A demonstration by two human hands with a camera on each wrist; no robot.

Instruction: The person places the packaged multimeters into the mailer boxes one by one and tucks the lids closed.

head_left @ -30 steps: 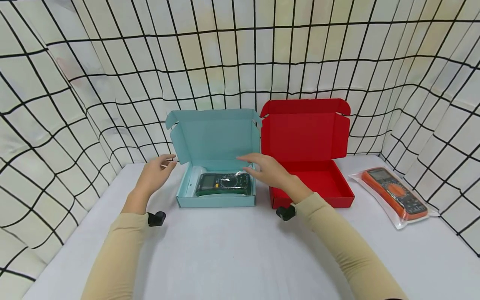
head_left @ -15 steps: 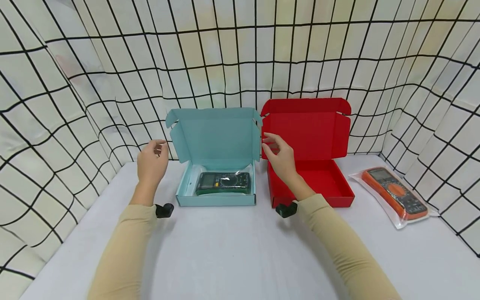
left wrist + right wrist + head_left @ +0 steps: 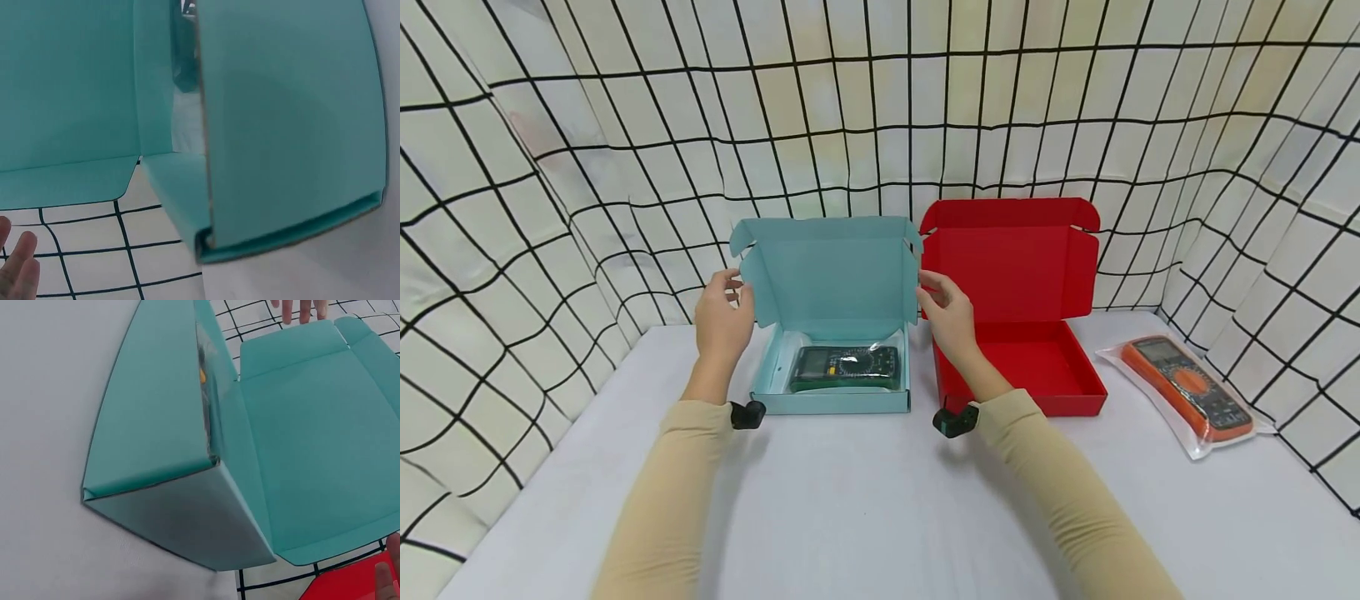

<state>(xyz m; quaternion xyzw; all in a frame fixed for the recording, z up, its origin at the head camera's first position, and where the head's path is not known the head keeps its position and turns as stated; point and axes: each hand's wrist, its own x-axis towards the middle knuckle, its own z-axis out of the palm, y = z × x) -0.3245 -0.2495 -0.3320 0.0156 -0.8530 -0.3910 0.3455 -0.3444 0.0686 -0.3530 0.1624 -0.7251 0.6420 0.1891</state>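
Note:
A teal cardboard box (image 3: 831,404) stands with its lid (image 3: 835,271) raised. In it lies a dark green multimeter (image 3: 844,367) in clear plastic wrap. My left hand (image 3: 724,321) is at the lid's left side flap, fingers loosely bent; the left wrist view shows its fingertips (image 3: 22,265) just off the flap. At the lid's right side is my right hand (image 3: 953,321), fingers loosely bent. In the right wrist view its fingers (image 3: 386,581) appear beside the lid's edge; whether they touch it I cannot tell. Neither hand holds anything.
Right of the teal box is a red cardboard box (image 3: 1022,400) with its lid up, partly behind my right hand. An orange multimeter (image 3: 1191,387) in a clear bag lies at the far right. A white cloth with a black grid (image 3: 880,125) closes off the back and sides.
My right hand has lifted from over the teal box's right end to beside its lid. My left hand has risen and then moved right, nearer the lid's left flap. Boxes and multimeters stay put.

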